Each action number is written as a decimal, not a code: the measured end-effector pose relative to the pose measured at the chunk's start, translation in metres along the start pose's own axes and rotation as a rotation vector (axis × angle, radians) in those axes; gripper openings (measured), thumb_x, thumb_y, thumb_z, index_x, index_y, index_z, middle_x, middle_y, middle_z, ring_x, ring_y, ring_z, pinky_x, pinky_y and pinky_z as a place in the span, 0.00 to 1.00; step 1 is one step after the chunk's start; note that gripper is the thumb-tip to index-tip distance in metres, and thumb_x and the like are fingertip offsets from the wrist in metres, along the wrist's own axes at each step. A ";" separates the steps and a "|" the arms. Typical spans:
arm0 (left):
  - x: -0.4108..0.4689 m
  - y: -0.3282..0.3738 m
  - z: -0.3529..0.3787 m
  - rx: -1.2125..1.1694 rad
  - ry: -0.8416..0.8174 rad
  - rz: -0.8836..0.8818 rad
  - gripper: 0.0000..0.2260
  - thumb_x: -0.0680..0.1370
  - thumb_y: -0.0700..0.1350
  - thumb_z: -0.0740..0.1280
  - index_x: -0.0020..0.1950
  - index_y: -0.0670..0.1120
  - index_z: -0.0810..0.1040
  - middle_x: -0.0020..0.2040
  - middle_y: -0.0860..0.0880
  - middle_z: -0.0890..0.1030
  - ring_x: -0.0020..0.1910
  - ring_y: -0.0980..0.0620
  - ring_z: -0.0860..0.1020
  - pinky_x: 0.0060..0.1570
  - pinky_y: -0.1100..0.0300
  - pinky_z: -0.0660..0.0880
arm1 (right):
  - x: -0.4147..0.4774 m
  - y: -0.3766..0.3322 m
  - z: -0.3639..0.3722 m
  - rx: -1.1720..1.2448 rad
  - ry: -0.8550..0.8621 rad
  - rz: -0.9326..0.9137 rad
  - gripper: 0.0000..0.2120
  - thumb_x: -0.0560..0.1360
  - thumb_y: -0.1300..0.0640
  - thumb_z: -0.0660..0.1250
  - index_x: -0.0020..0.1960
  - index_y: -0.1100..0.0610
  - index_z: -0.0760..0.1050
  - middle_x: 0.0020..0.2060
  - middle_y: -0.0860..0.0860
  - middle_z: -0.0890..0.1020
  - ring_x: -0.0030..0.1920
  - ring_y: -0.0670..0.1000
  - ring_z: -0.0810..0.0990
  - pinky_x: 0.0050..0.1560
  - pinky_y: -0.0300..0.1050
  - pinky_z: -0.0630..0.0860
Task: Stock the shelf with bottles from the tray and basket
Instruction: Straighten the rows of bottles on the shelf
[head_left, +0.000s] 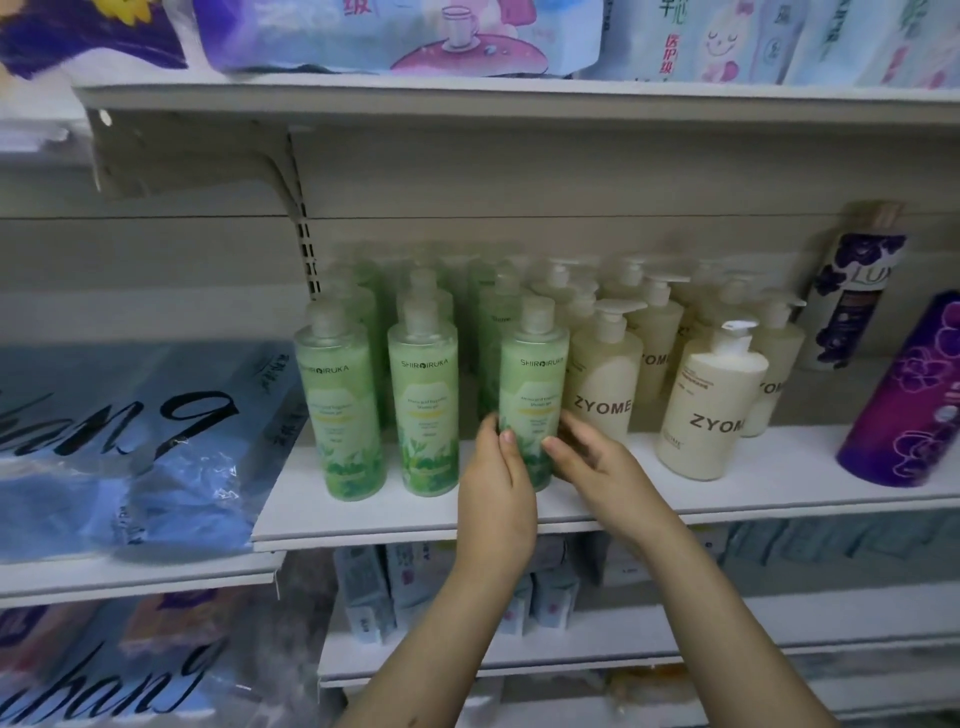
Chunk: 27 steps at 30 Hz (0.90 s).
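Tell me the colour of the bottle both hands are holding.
Pale green bottle with a leaf print low down; head view.

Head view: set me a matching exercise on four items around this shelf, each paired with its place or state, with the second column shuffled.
Things
1. green bottle, front right of its row
2. front ZYOME bottle
3. purple bottle
4. blue pack

Places or states
A. far right end of the shelf
B. lies on the neighbouring shelf, to the left
C. gripped low down by the left hand and right hand
D. stands untouched, right of both hands

Pairs: 1-C, 2-D, 3-A, 4-B
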<state>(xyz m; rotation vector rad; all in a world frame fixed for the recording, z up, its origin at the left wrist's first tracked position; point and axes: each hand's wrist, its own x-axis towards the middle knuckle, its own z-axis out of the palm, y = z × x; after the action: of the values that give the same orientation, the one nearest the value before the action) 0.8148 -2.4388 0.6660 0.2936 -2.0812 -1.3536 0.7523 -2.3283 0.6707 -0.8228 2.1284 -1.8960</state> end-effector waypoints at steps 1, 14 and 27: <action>0.000 0.001 -0.001 0.002 -0.007 -0.001 0.17 0.84 0.48 0.50 0.69 0.47 0.70 0.56 0.53 0.78 0.50 0.59 0.75 0.43 0.79 0.67 | 0.000 -0.001 0.001 0.007 0.007 0.007 0.21 0.80 0.55 0.63 0.72 0.52 0.69 0.63 0.44 0.79 0.63 0.44 0.78 0.68 0.51 0.72; -0.002 0.005 -0.003 -0.064 0.010 -0.012 0.17 0.85 0.47 0.50 0.69 0.45 0.69 0.54 0.53 0.75 0.50 0.55 0.74 0.46 0.64 0.68 | -0.001 0.000 0.005 0.050 0.020 0.062 0.22 0.80 0.58 0.63 0.73 0.56 0.68 0.64 0.48 0.79 0.65 0.46 0.77 0.67 0.45 0.73; -0.002 0.010 -0.002 -0.099 0.019 -0.097 0.18 0.84 0.47 0.52 0.72 0.43 0.68 0.62 0.45 0.77 0.60 0.47 0.75 0.57 0.56 0.72 | -0.010 -0.014 0.001 0.051 -0.041 0.128 0.21 0.81 0.53 0.61 0.73 0.52 0.67 0.65 0.44 0.77 0.64 0.42 0.76 0.65 0.40 0.72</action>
<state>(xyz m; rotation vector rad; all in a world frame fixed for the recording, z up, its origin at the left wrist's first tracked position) 0.8193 -2.4348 0.6748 0.3675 -1.9995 -1.4995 0.7648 -2.3246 0.6819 -0.6915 2.0469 -1.8447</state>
